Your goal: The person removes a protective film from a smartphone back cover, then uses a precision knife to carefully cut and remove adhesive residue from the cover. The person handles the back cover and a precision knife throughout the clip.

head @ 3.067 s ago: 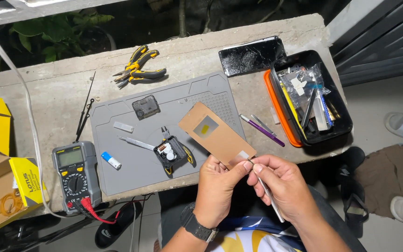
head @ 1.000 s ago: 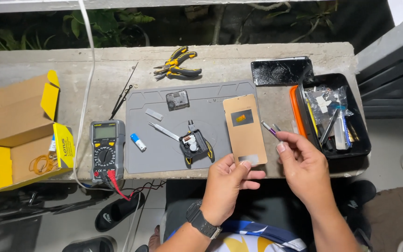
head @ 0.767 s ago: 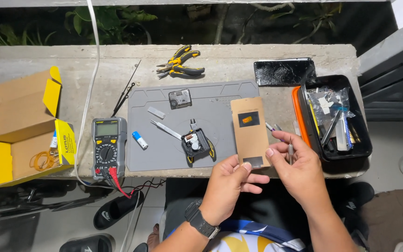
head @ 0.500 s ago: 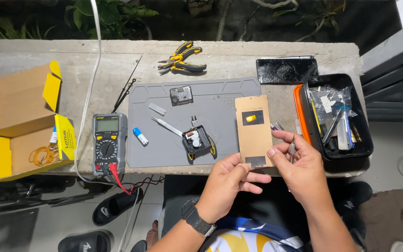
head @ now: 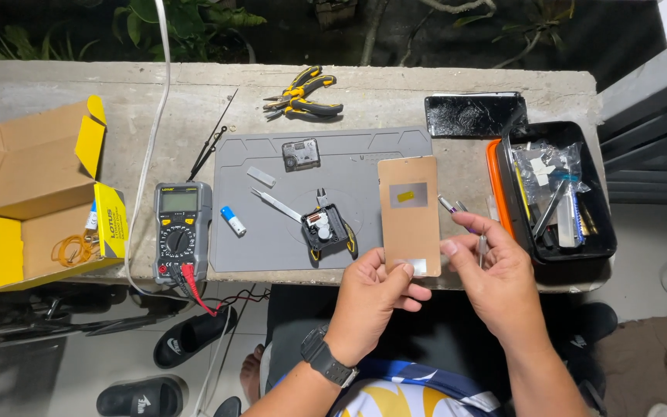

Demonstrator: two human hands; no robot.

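My left hand (head: pixel 376 297), with a black wristwatch, pinches the lower edge of a flat brown card (head: pixel 409 208) that has a small grey and yellow patch near its top. The card reaches over the right edge of the grey work mat (head: pixel 364 150). My right hand (head: pixel 496 282) is just right of the card. Its forefinger tip is close to the card's lower right corner, and its fingers hold a thin silver tool (head: pixel 482 249). On the mat lies a small black mechanism (head: pixel 324 230) in yellow-handled pliers.
A concrete ledge (head: pixel 395 89) carries a multimeter (head: pixel 181 232) with red leads, a small battery (head: pixel 231 220), tweezers (head: pixel 275 205), yellow pliers (head: pixel 303 96), a dark glass panel (head: pixel 472 116), a black parts tray (head: pixel 596 201) and an open cardboard box (head: pixel 32 193). Sandals lie on the floor below.
My right hand has come left toward the card's lower right corner with the thin tool. My left hand keeps the card, which has shifted slightly up and right in view.
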